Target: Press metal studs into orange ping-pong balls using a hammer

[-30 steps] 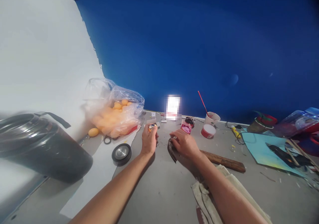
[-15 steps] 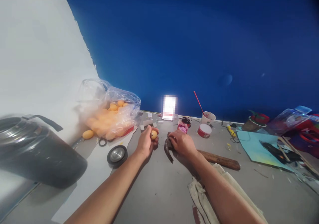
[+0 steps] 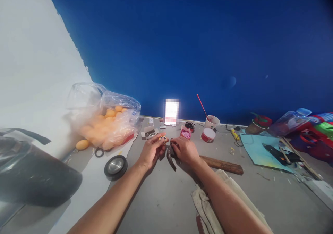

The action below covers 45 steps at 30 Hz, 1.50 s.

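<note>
Between the fingertips of my left hand (image 3: 150, 153) is a small orange ball (image 3: 163, 139), mostly covered by the fingers, with a bit of shiny metal showing on it. My right hand (image 3: 185, 150) is closed round the head of a claw hammer (image 3: 223, 165), which lies on the table; its curved claw points towards me and its wooden handle runs off to the right. The two hands are close together, the ball just left of the hammer head. Behind my left hand, a small open box (image 3: 150, 134) holds dark metal bits.
At the left are a clear bag of orange balls (image 3: 104, 123), a loose ball (image 3: 82, 144), a round lid (image 3: 116, 167) and a large grey bottle (image 3: 39, 173). A paper cup (image 3: 212, 122) and a red-sided tub (image 3: 208, 135) stand behind the hammer. Cloth gloves (image 3: 208, 206) lie beneath my right forearm.
The view has turned slightly to the right. My left hand has turned the ball and brought it closer to the hammer head; the right hand stays on the hammer.
</note>
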Available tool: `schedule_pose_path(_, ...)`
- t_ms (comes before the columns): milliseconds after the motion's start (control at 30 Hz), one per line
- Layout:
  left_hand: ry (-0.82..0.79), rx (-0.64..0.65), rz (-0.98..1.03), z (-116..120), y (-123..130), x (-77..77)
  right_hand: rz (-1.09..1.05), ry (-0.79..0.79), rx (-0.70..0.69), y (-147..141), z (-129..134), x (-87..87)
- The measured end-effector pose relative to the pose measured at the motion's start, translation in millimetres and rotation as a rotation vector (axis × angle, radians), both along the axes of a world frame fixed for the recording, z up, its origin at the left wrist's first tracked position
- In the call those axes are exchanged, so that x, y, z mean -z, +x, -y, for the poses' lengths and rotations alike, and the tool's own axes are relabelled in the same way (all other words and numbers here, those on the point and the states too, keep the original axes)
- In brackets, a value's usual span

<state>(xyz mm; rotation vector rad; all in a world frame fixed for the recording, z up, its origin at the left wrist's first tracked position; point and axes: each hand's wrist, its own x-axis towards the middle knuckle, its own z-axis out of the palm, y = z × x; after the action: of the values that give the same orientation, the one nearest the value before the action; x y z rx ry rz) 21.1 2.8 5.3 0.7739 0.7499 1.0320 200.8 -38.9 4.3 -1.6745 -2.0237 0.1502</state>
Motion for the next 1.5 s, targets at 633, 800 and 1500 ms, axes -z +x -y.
schedule_pose_path(633,-0.131,-0.03,0.115,-6,-6,4.3,-0.219,-0.044,-0.053,5,-2,15.3)
schedule_pose_path(800,-0.09,-0.018,0.133,-4,-6,1.7,-0.239,-0.048,-0.057,5,-1,16.9)
schedule_pose_path(1500,0.658,-0.136,-0.856,-8,-20,10.5,-0.228,-0.063,-0.059,6,-2,16.8)
